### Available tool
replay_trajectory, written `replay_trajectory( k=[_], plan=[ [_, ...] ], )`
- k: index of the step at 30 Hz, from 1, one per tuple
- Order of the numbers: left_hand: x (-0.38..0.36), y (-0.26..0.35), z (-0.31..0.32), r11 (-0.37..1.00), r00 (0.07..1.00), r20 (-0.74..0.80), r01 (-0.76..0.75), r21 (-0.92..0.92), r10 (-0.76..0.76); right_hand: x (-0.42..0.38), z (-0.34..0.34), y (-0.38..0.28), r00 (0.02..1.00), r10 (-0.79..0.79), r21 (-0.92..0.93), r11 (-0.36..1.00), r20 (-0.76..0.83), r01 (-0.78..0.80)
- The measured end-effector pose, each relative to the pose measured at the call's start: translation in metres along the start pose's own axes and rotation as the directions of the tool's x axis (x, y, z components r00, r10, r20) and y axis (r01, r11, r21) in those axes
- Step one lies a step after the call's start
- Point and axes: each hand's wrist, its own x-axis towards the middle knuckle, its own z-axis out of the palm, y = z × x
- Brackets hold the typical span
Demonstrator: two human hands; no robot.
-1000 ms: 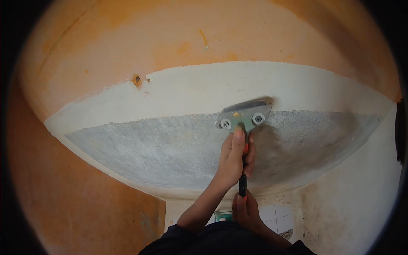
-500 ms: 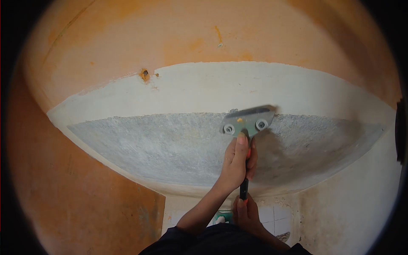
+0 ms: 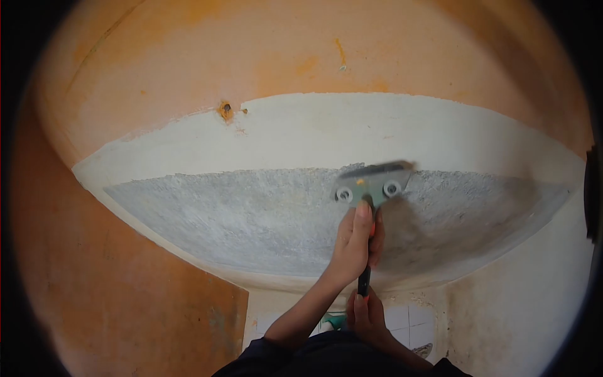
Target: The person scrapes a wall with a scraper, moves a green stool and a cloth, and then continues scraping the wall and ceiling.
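Note:
A wide-bladed wall scraper [image 3: 374, 185] with a long dark handle is held upright against the wall. Its blade, fixed by two round bolts, lies at the ragged line between the white band [image 3: 301, 135] and the rough grey patch [image 3: 251, 213]. My left hand [image 3: 355, 245] wraps the upper handle, thumb pointing towards the blade. Lower down, near my body, my right hand [image 3: 367, 313] is closed round the handle's end. Whether the blade edge touches the wall is blurred.
Peach-orange painted wall [image 3: 282, 56] lies above the white band, with a small hole [image 3: 225, 110] in it. An orange-brown surface [image 3: 138, 283] stands at left, a pale wall [image 3: 521, 301] at right. White floor tiles [image 3: 418, 320] show below.
The view has shifted slightly, so the wall appears further right. The scraper blade sits a little lower against the white band. Both hands keep their hold on the handle.

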Motion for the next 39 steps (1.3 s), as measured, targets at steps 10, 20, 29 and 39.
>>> replay_trajectory(
  k=[10,20,29,39],
  plan=[
    [0.0,0.006,-0.004,1.0,1.0,0.013,-0.018,0.0,0.018,-0.002,0.01,-0.009,0.999,0.018,0.044,0.999,0.041,-0.02],
    [-0.002,-0.001,-0.01,0.999,0.999,-0.002,-0.044,0.011,0.044,0.0,0.01,0.001,0.999,-0.019,0.021,1.0,0.038,0.018],
    [-0.003,0.0,-0.013,0.998,0.998,0.017,-0.053,0.035,0.052,-0.002,0.017,0.0,1.0,0.012,0.03,0.999,0.018,-0.013],
    [-0.003,0.009,-0.016,0.997,0.999,0.012,-0.038,0.073,0.037,-0.002,0.022,-0.006,0.995,0.079,0.151,0.985,0.054,-0.086]
  ],
)
